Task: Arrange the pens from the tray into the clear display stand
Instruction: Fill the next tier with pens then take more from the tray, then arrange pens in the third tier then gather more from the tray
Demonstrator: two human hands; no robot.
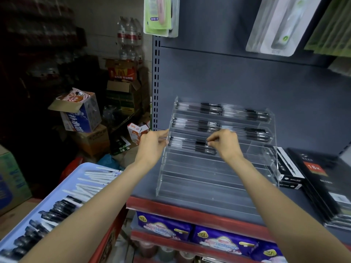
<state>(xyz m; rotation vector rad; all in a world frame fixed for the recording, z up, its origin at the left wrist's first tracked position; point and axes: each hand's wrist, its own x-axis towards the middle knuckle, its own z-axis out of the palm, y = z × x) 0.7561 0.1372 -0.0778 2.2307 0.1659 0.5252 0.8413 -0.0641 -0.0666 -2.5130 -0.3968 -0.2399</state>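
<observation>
Clear plastic display stand (214, 179) holding black pens (191, 146) on a dark grey shelf (218, 203) with a red front edge. Pale blue tray (79, 168) with black pens and white pens (98, 176). Purple packets (164, 227) below.

Readable text scarce. Landmark: clear display stand (218, 168).
- Right of stand: black book stack (326, 179), top cover bears red label reading "18K"; smaller print below too blurred.
- Between stand and books: black-white box (288, 171), lettering illegible.
- Far left of stand: blue-white carton (79, 118), large white characters, unreadable.
- Below stand: purple packs (165, 226), print blurred.
</observation>
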